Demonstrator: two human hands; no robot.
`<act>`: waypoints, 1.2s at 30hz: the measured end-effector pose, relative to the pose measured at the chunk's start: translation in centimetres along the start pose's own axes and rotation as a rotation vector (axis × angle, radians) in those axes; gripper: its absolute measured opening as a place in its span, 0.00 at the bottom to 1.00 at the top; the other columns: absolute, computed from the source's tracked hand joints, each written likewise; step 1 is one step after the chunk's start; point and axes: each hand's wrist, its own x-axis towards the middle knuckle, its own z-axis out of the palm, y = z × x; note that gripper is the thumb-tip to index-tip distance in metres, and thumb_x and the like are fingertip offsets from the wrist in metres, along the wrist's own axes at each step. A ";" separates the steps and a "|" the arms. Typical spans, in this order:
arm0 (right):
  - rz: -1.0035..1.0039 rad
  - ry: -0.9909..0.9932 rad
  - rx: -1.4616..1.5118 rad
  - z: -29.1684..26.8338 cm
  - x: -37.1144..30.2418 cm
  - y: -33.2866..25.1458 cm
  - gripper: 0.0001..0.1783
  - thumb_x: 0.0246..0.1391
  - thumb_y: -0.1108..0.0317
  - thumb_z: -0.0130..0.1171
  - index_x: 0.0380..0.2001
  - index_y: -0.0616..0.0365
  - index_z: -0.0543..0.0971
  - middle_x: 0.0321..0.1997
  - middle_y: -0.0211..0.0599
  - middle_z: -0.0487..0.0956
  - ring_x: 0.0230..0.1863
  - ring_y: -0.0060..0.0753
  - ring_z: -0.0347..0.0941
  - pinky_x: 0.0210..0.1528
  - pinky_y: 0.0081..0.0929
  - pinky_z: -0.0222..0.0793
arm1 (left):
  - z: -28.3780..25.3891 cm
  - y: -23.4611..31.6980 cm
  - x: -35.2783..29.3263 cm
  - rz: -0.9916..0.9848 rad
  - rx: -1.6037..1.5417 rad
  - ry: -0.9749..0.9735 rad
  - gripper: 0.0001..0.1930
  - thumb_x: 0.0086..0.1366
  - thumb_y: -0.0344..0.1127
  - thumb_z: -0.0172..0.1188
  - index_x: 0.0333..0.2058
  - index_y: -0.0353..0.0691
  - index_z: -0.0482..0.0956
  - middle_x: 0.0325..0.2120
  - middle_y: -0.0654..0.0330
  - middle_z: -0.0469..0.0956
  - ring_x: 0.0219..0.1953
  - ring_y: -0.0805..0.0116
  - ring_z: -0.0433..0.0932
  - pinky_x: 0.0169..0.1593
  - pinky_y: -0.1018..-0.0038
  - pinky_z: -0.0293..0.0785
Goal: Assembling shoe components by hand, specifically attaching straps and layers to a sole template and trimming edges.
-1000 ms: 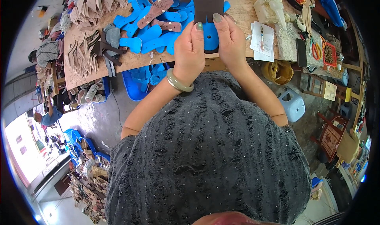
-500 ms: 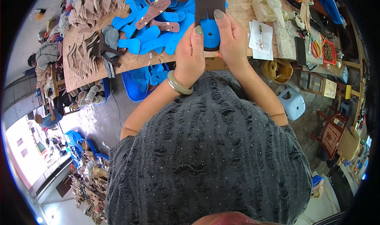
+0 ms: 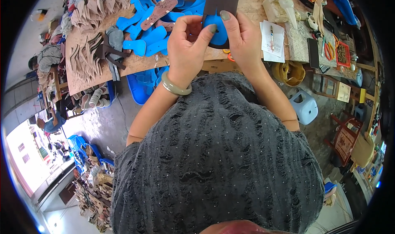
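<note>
A blue insole (image 3: 221,36) is held up over the table's front edge, its rounded end toward me. Dark brown sheet material (image 3: 223,1) covers its far part, and a dark rim shows round the blue end. My right hand (image 3: 245,45) grips the right edge, thumb on top near where brown meets blue. My left hand (image 3: 185,49), with a bangle (image 3: 176,86) on its wrist, is closed at the left edge. Its thumb tip lies over the blue end, and the other fingers curl beside it. A small dark spot shows by that thumb tip.
Blue insoles (image 3: 154,36) lie heaped behind my left hand, a brown one (image 3: 159,12) on top. Beige cut pieces (image 3: 84,61) are stacked farther left. At right are paper with a pen (image 3: 272,42), orange-handled scissors (image 3: 328,51) and a red tray (image 3: 342,55). A blue bin (image 3: 138,92) stands below the table.
My left hand has shifted left and curled its fingers, its thumb now across the blue end. The held insole has moved slightly right and away from me.
</note>
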 end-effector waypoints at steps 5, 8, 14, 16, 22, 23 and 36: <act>0.240 -0.042 0.187 0.3 -0.6 -1.0 0.18 0.60 0.56 0.52 0.30 0.63 0.74 0.16 0.29 0.69 0.16 0.16 0.63 0.17 0.19 0.61 | 0.0 0.2 0.5 0.021 -0.056 0.067 0.10 0.61 0.32 0.59 0.37 0.32 0.74 0.26 0.63 0.76 0.27 0.80 0.71 0.31 0.82 0.69; 0.380 -0.084 0.325 0.2 -0.5 -1.8 0.17 0.61 0.57 0.50 0.34 0.62 0.75 0.20 0.28 0.72 0.18 0.14 0.68 0.17 0.15 0.65 | -0.2 -0.2 0.8 0.090 0.035 0.081 0.07 0.62 0.31 0.58 0.35 0.32 0.75 0.26 0.63 0.76 0.26 0.81 0.70 0.30 0.82 0.68; 0.450 -0.090 0.540 0.5 -0.8 -0.7 0.16 0.62 0.57 0.48 0.38 0.60 0.74 0.23 0.27 0.74 0.19 0.14 0.70 0.17 0.14 0.69 | -0.2 0.2 1.0 0.090 0.069 0.078 0.06 0.62 0.29 0.56 0.34 0.31 0.75 0.24 0.64 0.75 0.25 0.82 0.69 0.28 0.83 0.66; 0.455 -0.096 0.559 0.5 -0.8 -0.3 0.16 0.62 0.57 0.48 0.38 0.60 0.74 0.23 0.27 0.74 0.19 0.14 0.70 0.18 0.15 0.69 | -0.2 0.4 1.1 0.091 0.051 0.077 0.07 0.62 0.29 0.56 0.35 0.31 0.75 0.23 0.65 0.74 0.24 0.82 0.68 0.28 0.83 0.66; 0.502 -0.106 0.583 0.1 -0.7 -0.7 0.17 0.62 0.56 0.48 0.38 0.60 0.74 0.22 0.26 0.73 0.19 0.15 0.70 0.19 0.14 0.68 | -0.1 1.4 0.9 -0.055 -0.115 0.047 0.07 0.63 0.29 0.54 0.36 0.31 0.76 0.25 0.67 0.73 0.26 0.84 0.66 0.28 0.85 0.63; 0.501 -0.107 0.592 0.1 -0.7 -0.6 0.17 0.62 0.55 0.48 0.38 0.60 0.74 0.22 0.26 0.74 0.19 0.15 0.70 0.19 0.14 0.68 | -0.1 1.5 0.9 -0.067 -0.133 0.040 0.07 0.64 0.29 0.54 0.36 0.31 0.76 0.25 0.67 0.73 0.26 0.84 0.66 0.28 0.85 0.63; 0.530 -0.098 0.596 -0.1 -1.0 -0.5 0.18 0.62 0.54 0.48 0.39 0.59 0.74 0.23 0.27 0.75 0.20 0.15 0.71 0.19 0.14 0.68 | -0.3 2.3 0.6 -0.191 -0.292 -0.012 0.09 0.66 0.31 0.51 0.39 0.31 0.75 0.25 0.67 0.74 0.25 0.85 0.69 0.29 0.87 0.66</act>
